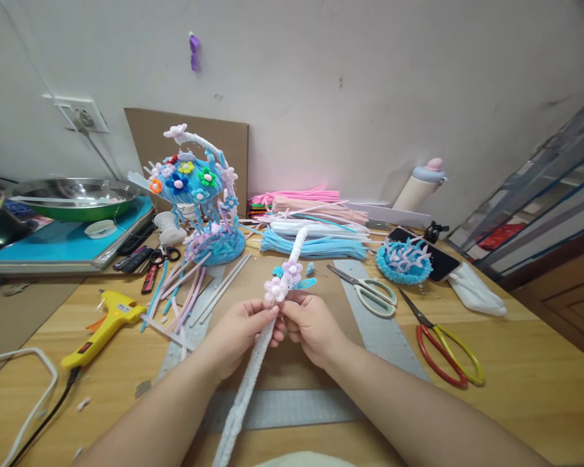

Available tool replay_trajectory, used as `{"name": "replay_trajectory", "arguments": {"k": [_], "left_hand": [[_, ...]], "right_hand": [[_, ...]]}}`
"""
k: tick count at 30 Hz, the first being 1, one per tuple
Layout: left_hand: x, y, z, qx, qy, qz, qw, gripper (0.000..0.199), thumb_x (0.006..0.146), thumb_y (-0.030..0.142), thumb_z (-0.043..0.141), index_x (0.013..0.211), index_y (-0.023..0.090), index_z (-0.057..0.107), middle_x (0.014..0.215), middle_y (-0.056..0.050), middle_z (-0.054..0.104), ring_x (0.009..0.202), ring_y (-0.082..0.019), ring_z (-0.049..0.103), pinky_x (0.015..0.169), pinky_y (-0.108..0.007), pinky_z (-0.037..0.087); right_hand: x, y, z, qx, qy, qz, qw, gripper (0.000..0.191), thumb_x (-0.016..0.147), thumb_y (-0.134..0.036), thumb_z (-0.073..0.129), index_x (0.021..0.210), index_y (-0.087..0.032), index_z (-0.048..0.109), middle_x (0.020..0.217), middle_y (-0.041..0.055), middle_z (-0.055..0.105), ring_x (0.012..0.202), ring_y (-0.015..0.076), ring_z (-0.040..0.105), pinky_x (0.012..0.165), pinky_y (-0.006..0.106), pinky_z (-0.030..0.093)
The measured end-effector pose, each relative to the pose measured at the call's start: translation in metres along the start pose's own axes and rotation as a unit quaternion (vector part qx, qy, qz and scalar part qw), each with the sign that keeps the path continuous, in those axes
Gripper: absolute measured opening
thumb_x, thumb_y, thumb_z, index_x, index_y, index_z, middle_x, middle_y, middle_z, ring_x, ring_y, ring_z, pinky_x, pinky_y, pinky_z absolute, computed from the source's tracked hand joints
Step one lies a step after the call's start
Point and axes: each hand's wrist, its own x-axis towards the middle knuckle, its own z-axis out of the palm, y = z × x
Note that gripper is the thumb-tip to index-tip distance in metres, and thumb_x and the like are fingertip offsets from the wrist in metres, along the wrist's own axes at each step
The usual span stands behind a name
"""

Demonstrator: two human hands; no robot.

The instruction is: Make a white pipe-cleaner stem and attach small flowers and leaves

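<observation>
A long stem wrapped in white pipe cleaner (253,376) runs from the bottom edge up between my hands, its bent tip pointing away from me. Pale pink pipe-cleaner flowers (276,290) with pearl-like centres sit on it just above my fingers, beside a small blue flower and a blue loop (305,283). My left hand (250,331) pinches the stem right below the flowers. From the other side, my right hand (309,324) closes its thumb and fingers at the same spot. Cardboard (321,373) lies on the table beneath both hands.
On the left lies a yellow glue gun (102,327) with its cord. A flower-covered blue jellyfish-shaped model (194,188) stands behind. Bundles of pipe cleaners (311,245) line the wall. White-handled scissors (370,292), red-and-yellow scissors (448,350) and a blue round piece (403,263) lie right.
</observation>
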Motion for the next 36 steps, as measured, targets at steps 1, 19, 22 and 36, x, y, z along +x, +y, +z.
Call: {"name": "replay_trajectory", "arguments": {"k": [1,19,22,36], "left_hand": [[0.0,-0.001,0.001,-0.006,0.0,-0.002,1.0,0.017,0.079,0.026,0.06,0.082,0.009,0.06,0.069,-0.005,0.061,0.056,-0.008,0.056,0.054,-0.019,0.045],[-0.005,0.0,0.008,0.027,0.142,0.076,0.987,0.023,0.069,0.033,0.068,0.072,0.011,0.061,0.055,0.0,0.06,0.041,-0.008,0.054,0.037,-0.016,0.039],[-0.007,0.004,0.009,0.021,0.156,0.072,0.985,0.025,0.068,0.034,0.068,0.071,0.011,0.061,0.053,0.0,0.06,0.04,-0.008,0.053,0.035,-0.016,0.038],[-0.018,0.003,0.018,0.107,0.119,0.041,0.986,0.018,0.067,0.026,0.062,0.055,0.015,0.054,0.042,0.004,0.052,0.033,-0.008,0.048,0.031,-0.017,0.033]], "right_hand": [[0.0,0.0,0.0,0.0,-0.003,0.004,1.0,0.021,0.069,-0.032,0.066,0.069,-0.015,0.054,0.047,-0.0059,0.044,0.036,0.0034,0.03,0.034,0.017,0.014],[-0.013,-0.014,-0.006,-0.4,0.022,-0.25,0.882,0.018,0.086,-0.024,0.048,0.078,-0.017,0.062,0.076,0.003,0.063,0.073,0.0148,0.056,0.066,0.025,0.04],[-0.025,-0.018,-0.008,-0.545,0.015,-0.313,0.778,0.02,0.089,-0.02,0.043,0.08,-0.017,0.06,0.075,0.0037,0.06,0.071,0.0143,0.053,0.065,0.025,0.037],[-0.069,-0.073,0.029,-0.786,-0.161,-0.439,0.406,0.019,0.083,-0.011,0.046,0.069,-0.019,0.058,0.068,0.0039,0.058,0.069,0.0173,0.047,0.065,0.033,0.034]]}}
